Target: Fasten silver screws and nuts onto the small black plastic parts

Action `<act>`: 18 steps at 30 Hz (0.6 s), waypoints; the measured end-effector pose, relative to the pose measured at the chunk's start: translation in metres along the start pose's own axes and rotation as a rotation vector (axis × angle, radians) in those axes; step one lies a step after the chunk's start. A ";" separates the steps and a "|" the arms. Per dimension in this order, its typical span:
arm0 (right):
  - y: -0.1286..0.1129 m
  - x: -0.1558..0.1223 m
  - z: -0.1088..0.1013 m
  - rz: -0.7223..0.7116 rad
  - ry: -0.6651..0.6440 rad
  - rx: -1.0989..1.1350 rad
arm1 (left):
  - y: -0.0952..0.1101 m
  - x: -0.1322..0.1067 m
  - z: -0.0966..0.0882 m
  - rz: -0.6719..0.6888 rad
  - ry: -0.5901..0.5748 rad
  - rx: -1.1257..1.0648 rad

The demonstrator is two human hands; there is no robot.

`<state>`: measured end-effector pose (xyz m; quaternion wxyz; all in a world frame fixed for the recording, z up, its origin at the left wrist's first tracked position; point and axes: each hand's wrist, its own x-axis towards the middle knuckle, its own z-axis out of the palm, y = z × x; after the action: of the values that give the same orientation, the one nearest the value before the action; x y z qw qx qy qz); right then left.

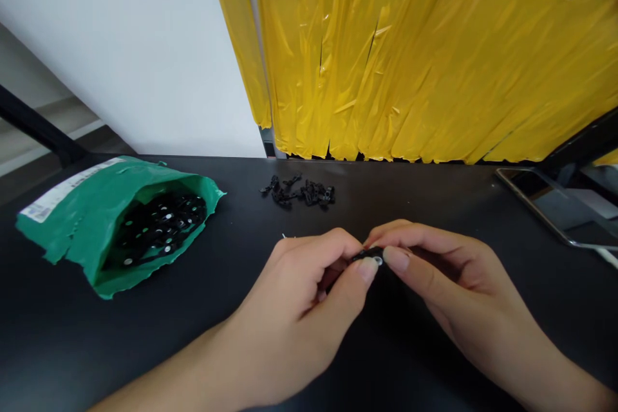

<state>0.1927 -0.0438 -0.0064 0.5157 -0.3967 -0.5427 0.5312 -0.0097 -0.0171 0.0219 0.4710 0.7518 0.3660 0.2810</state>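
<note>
Both hands meet over the middle of a black table (241, 347). My left hand (309, 296) and my right hand (434, 277) pinch the same small black part (371, 255) between thumbs and forefingers; a bit of silver metal shows on it. The fingers hide most of the part. Behind the hands lies a small heap of similar black parts (300, 192). To the left lies an open green plastic bag (77, 219) filled with many black parts (157, 228) that have silver dots.
Yellow plastic strip curtains (425, 51) hang behind the table's far edge, beside a white wall (135, 45). At the right edge lies a metal-framed flat object (555, 206). The green bag carries a white label (62, 192).
</note>
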 end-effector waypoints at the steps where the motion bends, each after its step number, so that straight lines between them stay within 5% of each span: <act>1: -0.001 0.000 0.001 0.002 0.013 -0.021 | 0.000 0.000 0.000 -0.009 -0.003 0.005; 11: -0.009 0.001 0.002 -0.025 0.076 -0.212 | 0.004 0.001 -0.005 -0.011 -0.077 0.168; 18: -0.010 0.001 0.007 -0.008 0.112 -0.241 | 0.008 0.000 -0.003 -0.070 -0.026 0.157</act>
<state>0.1870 -0.0449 0.0047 0.4960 -0.4826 -0.5745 0.4371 -0.0095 -0.0179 0.0308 0.4247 0.7768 0.4068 0.2250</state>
